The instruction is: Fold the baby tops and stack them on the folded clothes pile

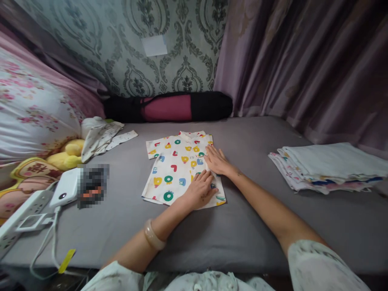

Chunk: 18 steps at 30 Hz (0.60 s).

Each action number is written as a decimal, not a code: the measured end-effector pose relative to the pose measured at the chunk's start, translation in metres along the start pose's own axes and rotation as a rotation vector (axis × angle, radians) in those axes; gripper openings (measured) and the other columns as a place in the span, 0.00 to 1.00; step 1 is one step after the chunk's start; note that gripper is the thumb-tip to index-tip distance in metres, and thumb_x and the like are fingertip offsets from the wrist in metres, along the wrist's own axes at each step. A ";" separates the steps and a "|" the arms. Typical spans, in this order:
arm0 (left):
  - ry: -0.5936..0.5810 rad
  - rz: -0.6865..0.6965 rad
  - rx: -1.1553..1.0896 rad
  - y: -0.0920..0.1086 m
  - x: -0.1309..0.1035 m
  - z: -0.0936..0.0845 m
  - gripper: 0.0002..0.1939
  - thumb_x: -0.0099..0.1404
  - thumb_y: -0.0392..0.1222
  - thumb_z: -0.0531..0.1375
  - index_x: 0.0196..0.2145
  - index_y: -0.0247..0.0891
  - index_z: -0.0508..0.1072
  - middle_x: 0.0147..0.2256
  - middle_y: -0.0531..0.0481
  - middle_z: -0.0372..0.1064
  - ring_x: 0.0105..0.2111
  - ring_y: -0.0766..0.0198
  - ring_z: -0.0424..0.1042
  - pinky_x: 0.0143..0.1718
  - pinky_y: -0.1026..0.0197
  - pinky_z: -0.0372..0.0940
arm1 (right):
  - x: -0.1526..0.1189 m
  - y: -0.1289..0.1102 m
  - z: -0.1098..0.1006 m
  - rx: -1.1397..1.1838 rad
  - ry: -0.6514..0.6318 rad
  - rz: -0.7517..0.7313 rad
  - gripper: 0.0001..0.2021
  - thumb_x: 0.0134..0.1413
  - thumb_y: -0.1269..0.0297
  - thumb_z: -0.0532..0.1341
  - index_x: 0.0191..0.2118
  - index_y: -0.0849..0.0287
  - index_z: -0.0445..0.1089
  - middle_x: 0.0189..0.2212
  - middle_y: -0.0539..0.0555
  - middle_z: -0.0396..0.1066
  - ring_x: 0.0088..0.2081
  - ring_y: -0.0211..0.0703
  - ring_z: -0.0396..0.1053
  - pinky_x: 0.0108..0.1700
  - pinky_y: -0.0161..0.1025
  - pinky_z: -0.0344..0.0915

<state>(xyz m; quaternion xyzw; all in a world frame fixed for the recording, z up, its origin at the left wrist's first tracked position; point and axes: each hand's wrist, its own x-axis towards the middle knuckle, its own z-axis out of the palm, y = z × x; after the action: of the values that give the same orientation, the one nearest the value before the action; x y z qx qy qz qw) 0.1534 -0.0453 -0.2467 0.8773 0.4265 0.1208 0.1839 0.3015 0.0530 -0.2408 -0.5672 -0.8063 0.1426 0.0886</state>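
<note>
A small white short-sleeved shirt (174, 167) printed with coloured letters lies spread on the grey sheet, its collar toward the wall. My left hand (200, 189) rests on the lower right part of the shirt, fingers stretched out and slightly bent. Higher up, my right hand (216, 160) lies along the shirt's right edge near the sleeve, with its fingers extended flat. Part of the shirt's right side is hidden under both hands. Neither hand grips anything.
Folded clothes (327, 165) are stacked at the right. A black and maroon long bag (166, 107) lies along the wall. At the left are a power strip (27, 212), a white device (65, 188), yellow plush toys (68, 155) and a crumpled cloth (100, 137).
</note>
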 end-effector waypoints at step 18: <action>0.033 -0.074 0.002 0.003 -0.006 0.009 0.28 0.70 0.54 0.46 0.61 0.37 0.61 0.65 0.40 0.51 0.66 0.52 0.46 0.66 0.44 0.43 | 0.076 0.002 0.029 -0.121 -0.009 0.055 0.33 0.65 0.53 0.38 0.68 0.70 0.43 0.69 0.61 0.38 0.69 0.51 0.33 0.67 0.50 0.30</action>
<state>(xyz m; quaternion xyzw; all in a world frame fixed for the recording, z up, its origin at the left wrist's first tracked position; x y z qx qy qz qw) 0.1547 -0.0535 -0.2538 0.8590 0.4617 0.1281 0.1804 0.2688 0.1216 -0.2707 -0.5927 -0.7980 0.0986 0.0469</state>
